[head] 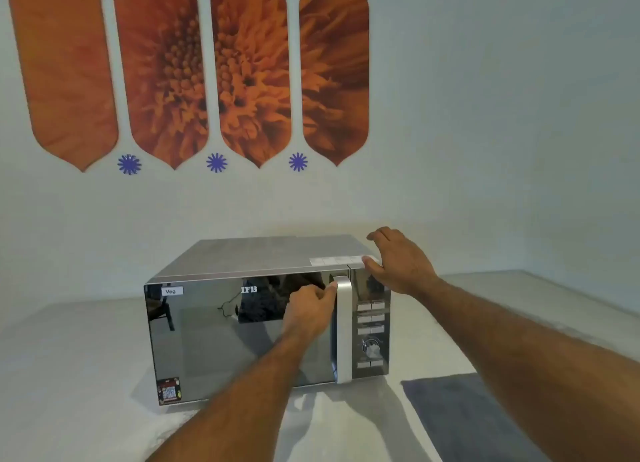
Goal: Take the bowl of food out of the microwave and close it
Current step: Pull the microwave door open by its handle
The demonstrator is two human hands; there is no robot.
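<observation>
Left hand grips the handle of the shut microwave; right hand rests on its top corner

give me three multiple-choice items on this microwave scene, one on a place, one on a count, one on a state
1. Where does the right hand rest?
A. on the microwave's top right corner
B. on the dial
C. on the grey mat

2. How many orange flower panels hang on the wall?
A. two
B. four
C. six

3. What state is the microwave door in?
A. wide open
B. taken off
C. shut

Answers:
1. A: the palm lies on the top right corner of the microwave, above the control panel.
2. B: four panels show side by side.
3. C: the door sits flush, with the left hand at the handle.
</observation>
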